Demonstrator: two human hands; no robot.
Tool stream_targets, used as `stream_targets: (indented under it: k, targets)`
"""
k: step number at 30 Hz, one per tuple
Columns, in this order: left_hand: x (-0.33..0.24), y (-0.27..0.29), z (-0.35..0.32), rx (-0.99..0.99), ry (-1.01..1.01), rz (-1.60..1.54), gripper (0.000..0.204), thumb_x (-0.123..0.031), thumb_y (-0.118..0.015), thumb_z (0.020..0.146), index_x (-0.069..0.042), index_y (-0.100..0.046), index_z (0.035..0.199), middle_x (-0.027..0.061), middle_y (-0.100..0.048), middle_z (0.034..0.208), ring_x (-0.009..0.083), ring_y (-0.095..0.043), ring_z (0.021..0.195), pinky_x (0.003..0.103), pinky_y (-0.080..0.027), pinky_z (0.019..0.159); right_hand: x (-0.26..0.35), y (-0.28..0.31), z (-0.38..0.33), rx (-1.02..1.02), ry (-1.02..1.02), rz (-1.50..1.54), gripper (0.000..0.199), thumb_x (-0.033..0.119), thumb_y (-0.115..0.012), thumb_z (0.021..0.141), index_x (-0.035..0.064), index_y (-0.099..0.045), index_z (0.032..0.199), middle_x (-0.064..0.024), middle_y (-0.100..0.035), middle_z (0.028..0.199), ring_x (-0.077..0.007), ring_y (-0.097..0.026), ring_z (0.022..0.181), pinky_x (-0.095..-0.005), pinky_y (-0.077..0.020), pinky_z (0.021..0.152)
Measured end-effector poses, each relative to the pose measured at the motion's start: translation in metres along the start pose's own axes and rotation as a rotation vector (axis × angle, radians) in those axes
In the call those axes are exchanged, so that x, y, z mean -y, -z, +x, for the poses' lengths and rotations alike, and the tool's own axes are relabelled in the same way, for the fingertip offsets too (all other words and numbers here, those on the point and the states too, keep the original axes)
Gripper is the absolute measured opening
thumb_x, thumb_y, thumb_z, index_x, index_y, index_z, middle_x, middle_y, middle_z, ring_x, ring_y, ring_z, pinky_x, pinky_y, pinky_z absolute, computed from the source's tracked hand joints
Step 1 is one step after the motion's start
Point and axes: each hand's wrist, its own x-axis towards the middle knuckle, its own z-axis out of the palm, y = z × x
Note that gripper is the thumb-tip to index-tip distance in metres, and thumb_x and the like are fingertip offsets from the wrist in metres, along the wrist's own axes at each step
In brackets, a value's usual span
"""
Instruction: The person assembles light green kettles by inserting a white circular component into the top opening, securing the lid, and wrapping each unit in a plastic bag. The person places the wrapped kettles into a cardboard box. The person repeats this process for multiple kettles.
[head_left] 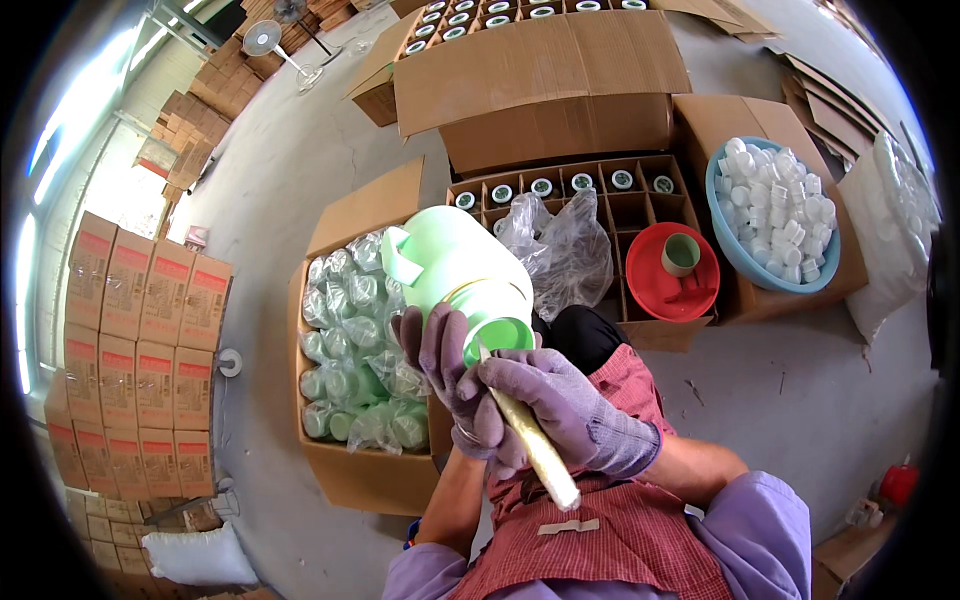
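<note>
A pale green plastic jug (450,260) with a loop handle lies tilted in front of me, its open mouth (497,341) facing me. My left hand (440,370), in a grey-purple glove, grips the jug beside its neck. My right hand (560,400), gloved alike, is closed on a knife (528,440) with a thick yellowish handle. The knife's short pointed blade (484,350) reaches to the rim of the mouth. The palm sides of both hands are partly hidden.
Left stands a carton (370,490) of plastic-wrapped bottles. Ahead, a divided carton (640,212) holds capped bottles, a crumpled clear bag (560,250) and a red dish (645,270) with a green cup (681,255). A blue basin (735,250) of white caps sits right. Stacked cartons (140,350) stand far left.
</note>
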Motion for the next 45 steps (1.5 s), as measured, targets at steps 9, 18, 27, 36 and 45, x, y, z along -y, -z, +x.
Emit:
stream_targets:
  k: [9, 18, 27, 36, 45]
  targets:
    - [0.01, -0.012, -0.005, 0.063, -0.035, -0.11, 0.045, -0.041, -0.055, 0.094, -0.005, -0.054, 0.12, 0.0103, -0.05, 0.13, 0.0384, -0.038, 0.131, 0.062, -0.023, 0.113, 0.022, 0.024, 0.002, 0.016, 0.042, -0.958, 0.025, 0.018, -0.047, 0.1, -0.0017, -0.057, 0.088, -0.0099, -0.06, 0.057, -0.019, -0.061, 0.043, -0.0296, -0.0503, 0.044]
    - [0.0, -0.027, 0.01, 0.201, 0.068, -0.224, 0.073, -0.036, -0.083, 0.07, -0.002, -0.053, 0.127, 0.0122, -0.052, 0.131, 0.0389, -0.041, 0.128, 0.055, -0.03, 0.11, 0.061, 0.036, -0.021, -0.242, -0.276, -0.827, 0.024, 0.019, -0.051, 0.098, -0.0012, -0.059, 0.088, -0.0104, -0.061, 0.063, -0.0177, -0.061, 0.05, -0.0317, -0.0493, 0.049]
    - [0.012, -0.029, 0.018, 0.099, 0.707, -0.639, 0.084, -0.02, -0.086, 0.068, -0.005, -0.044, 0.139, 0.0137, -0.048, 0.135, 0.0305, -0.05, 0.123, 0.042, -0.043, 0.104, 0.001, 0.224, -0.029, -0.728, -0.272, -1.23, 0.029, 0.027, -0.056, 0.089, -0.0001, -0.066, 0.084, -0.0134, -0.062, 0.063, -0.0272, -0.063, 0.053, -0.0384, -0.0504, 0.06]
    - [0.025, -0.019, -0.039, -0.236, 1.175, -1.507, 0.046, -0.023, -0.051, 0.098, -0.004, -0.045, 0.14, 0.0114, -0.051, 0.139, 0.0245, -0.046, 0.131, 0.043, -0.036, 0.11, 0.002, 0.264, 0.022, -0.669, 0.365, -0.997, 0.055, 0.034, -0.063, 0.091, -0.002, -0.053, 0.132, -0.0187, -0.057, 0.128, -0.031, -0.057, 0.117, -0.0392, -0.0443, 0.1]
    - [0.05, 0.033, -0.117, 0.655, 1.101, -0.953, 0.047, -0.032, -0.042, 0.101, 0.002, -0.052, 0.132, 0.0114, -0.06, 0.126, 0.0199, -0.056, 0.114, 0.034, -0.043, 0.101, 0.006, 0.131, -0.01, -0.218, 0.801, -1.356, 0.026, 0.019, -0.078, 0.074, 0.0099, -0.071, 0.097, -0.0093, -0.063, 0.101, -0.0286, -0.057, 0.096, -0.0398, -0.0461, 0.086]
